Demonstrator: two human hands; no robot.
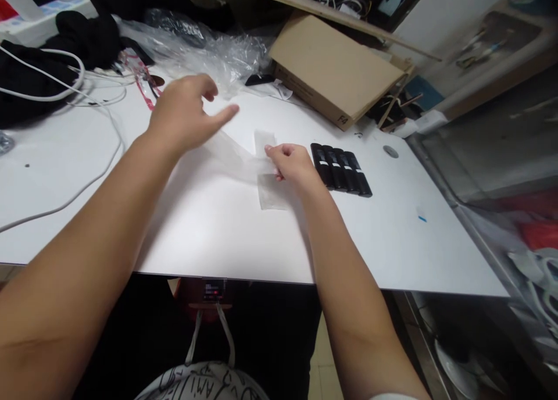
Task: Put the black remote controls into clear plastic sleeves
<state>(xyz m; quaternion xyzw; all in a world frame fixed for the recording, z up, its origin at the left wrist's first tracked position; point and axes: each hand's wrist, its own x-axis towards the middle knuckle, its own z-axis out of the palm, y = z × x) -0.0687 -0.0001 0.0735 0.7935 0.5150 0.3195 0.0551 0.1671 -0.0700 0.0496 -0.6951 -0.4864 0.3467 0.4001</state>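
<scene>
Between thumb and fingers, my right hand (pixel 293 164) pinches the end of a thin translucent plastic bag (pixel 235 159). The bag stretches left across the white table (pixel 226 237) toward my left hand (pixel 187 112). That hand is raised, thumb and forefinger spread apart; its other fingers are partly hidden. Beneath my right hand lies a flat clear plastic piece (pixel 271 193), showing on both sides of the held bag. Just right of my right hand, several black oblong devices (pixel 341 170) with small white labels lie side by side in a row.
A cardboard box (pixel 335 68) stands at the back, beside crumpled clear plastic wrap (pixel 218 51). White cables (pixel 104 115) and black cloth (pixel 30 86) occupy the left. On the right lie a grey disc (pixel 390 152) and a small blue strip (pixel 422 218).
</scene>
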